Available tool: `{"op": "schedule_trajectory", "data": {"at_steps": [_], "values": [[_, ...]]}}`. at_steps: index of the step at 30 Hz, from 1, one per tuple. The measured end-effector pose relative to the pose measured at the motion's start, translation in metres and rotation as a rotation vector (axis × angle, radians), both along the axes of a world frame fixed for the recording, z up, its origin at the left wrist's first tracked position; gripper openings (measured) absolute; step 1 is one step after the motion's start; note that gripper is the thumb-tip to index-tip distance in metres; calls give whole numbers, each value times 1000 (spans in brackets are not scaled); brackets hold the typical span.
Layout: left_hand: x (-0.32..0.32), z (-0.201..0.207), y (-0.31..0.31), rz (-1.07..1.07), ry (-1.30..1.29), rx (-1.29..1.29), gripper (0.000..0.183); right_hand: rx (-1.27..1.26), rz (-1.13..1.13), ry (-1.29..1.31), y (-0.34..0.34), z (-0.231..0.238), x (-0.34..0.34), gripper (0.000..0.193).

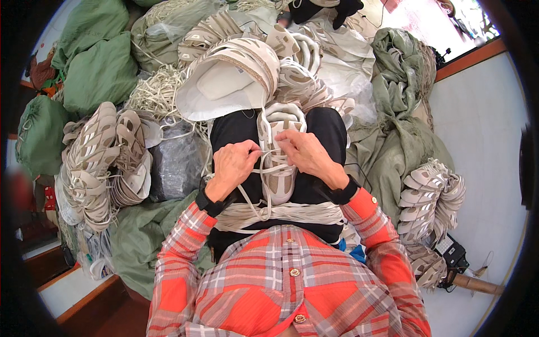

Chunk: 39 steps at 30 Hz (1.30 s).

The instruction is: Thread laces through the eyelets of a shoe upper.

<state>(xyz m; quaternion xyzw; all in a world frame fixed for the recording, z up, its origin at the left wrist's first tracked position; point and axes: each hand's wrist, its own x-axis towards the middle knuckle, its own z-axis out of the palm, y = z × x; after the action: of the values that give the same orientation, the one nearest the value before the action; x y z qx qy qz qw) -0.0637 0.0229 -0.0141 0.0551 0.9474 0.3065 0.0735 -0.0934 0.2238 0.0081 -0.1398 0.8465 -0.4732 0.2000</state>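
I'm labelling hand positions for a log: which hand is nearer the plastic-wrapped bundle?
Left. The left hand is just to the right of the plastic-wrapped bundle; the right hand is farther right, beyond the laces, at the sneaker upper.

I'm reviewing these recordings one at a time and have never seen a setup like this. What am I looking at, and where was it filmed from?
There is no robot here, just a person's bare hands. The single picture comes from a wide fisheye camera on the person's head, looking down, so straight edges bend near the rim.

The left hand pinches a pale lace; the right hand works close by, though its exact grip is unclear. Beneath them, a beige and white shoe upper sits in the person's lap, with a bundle of pale cords across it.

Around lie stacked uppers and green sacks.
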Motion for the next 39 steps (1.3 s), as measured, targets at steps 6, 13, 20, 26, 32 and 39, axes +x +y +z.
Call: {"op": "schedule_trajectory", "data": {"at_steps": [6, 13, 20, 26, 32, 39], "values": [[3, 1, 8, 140, 8, 83, 17, 25, 75, -109, -4, -1, -5, 28], [0, -2, 7, 111, 17, 65, 15, -120, 43, -511, -3, 14, -6, 35], [-2, -7, 7, 109, 95, 42, 10, -158, 55, -543, -2, 11, -7, 38], [0, -17, 18, 50, 313, -20, 13, -190, 65, -535, -2, 6, -5, 38], [0, -14, 14, 72, 143, -29, 14, -128, 116, -584, -7, 5, -22, 32], [-3, -11, 15, 92, 67, 63, 19, 55, 185, -389, -19, -1, -28, 10]]}}
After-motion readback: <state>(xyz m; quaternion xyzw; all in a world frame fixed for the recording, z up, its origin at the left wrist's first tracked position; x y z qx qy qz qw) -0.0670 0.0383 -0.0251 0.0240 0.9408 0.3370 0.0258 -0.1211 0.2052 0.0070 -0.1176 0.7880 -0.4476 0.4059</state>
